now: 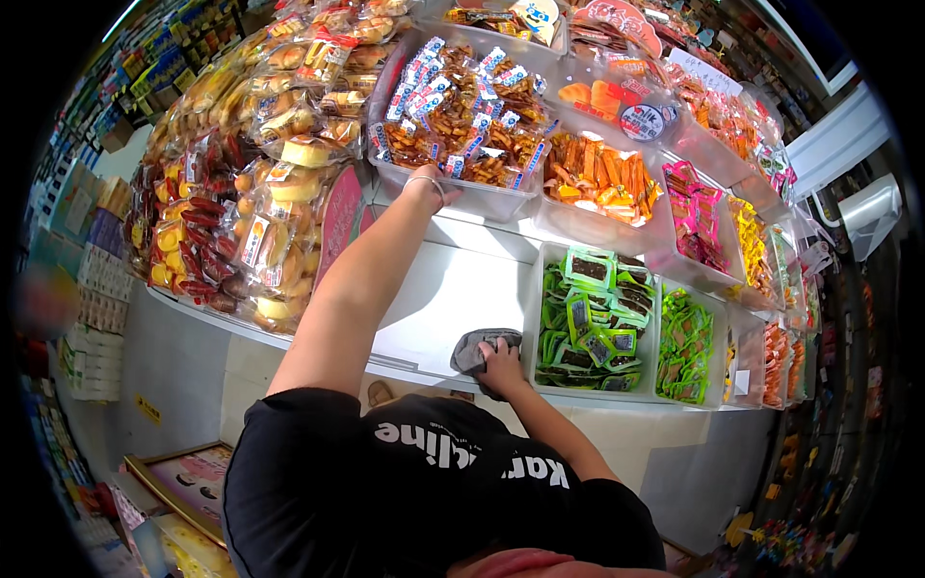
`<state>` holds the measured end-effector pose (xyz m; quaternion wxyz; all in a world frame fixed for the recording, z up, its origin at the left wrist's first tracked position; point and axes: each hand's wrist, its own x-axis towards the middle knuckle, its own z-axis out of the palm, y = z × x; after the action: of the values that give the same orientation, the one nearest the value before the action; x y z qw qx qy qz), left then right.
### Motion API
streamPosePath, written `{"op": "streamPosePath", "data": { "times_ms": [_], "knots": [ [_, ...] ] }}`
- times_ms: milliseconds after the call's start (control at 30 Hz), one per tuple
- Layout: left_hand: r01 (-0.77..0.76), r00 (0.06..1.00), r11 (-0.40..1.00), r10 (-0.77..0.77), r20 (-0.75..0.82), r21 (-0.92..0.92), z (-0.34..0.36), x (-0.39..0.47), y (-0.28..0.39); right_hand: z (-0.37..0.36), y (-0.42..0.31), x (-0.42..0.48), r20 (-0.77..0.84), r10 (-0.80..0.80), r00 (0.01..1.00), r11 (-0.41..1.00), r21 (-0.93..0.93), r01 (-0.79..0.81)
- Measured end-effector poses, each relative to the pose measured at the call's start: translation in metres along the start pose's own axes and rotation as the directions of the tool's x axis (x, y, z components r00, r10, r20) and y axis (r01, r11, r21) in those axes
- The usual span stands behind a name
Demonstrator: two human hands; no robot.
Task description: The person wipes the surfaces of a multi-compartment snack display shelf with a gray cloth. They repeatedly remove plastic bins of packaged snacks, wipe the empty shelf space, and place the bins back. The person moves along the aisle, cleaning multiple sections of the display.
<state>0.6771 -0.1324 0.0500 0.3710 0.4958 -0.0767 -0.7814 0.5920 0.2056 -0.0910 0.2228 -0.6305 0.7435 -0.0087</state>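
My left hand (pixel 428 186) reaches to the front wall of a clear plastic bin (pixel 491 202) filled with small wrapped snacks. It appears to grip the rim, with some fingers hidden; a thin band circles the wrist. My right hand (pixel 501 367) presses on a crumpled grey cloth (pixel 470 352) near the front edge of the white shelf (pixel 452 289). Just right of the cloth stands a clear bin (pixel 531 325) of green-wrapped dark snacks (pixel 589 318).
Packaged breads and cakes (pixel 282 180) are piled at the left beside a pink sign (pixel 338 220). More bins hold orange (pixel 600 177), pink (pixel 694 217) and green packets (pixel 683 347) at the right. A gold-framed board (pixel 188 484) stands at lower left.
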Motion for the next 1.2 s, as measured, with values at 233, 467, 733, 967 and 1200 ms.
{"op": "streamPosePath", "data": {
  "times_ms": [233, 467, 733, 967, 1200],
  "knots": [
    [0.017, 0.997, 0.999, -0.020, -0.074, -0.037, -0.003, -0.028, -0.012, -0.041, -0.022, -0.002, 0.169, 0.095, 0.981, 0.996, -0.013, -0.094],
    [0.005, 0.997, 1.000, -0.006, -0.082, -0.011, -0.036, -0.055, -0.022, -0.117, 0.000, 0.087, -0.245, 0.279, 0.928, 0.318, 0.936, 0.151],
    [0.030, 0.999, 0.999, -0.031, -0.025, -0.039, -0.090, -0.084, -0.040, -0.192, 0.006, 0.109, 0.167, -0.041, 0.985, -0.264, 0.949, -0.172],
    [0.018, 1.000, 1.000, -0.018, -0.011, 0.002, -0.112, -0.130, -0.069, -0.196, -0.001, 0.092, 0.187, 0.039, 0.982, 0.171, 0.967, -0.191],
    [-0.058, 0.994, 0.996, 0.051, 0.096, 0.071, -0.158, -0.153, -0.083, -0.175, -0.030, 0.053, 0.107, 0.029, 0.994, 0.257, 0.960, -0.111]
  ]
}}
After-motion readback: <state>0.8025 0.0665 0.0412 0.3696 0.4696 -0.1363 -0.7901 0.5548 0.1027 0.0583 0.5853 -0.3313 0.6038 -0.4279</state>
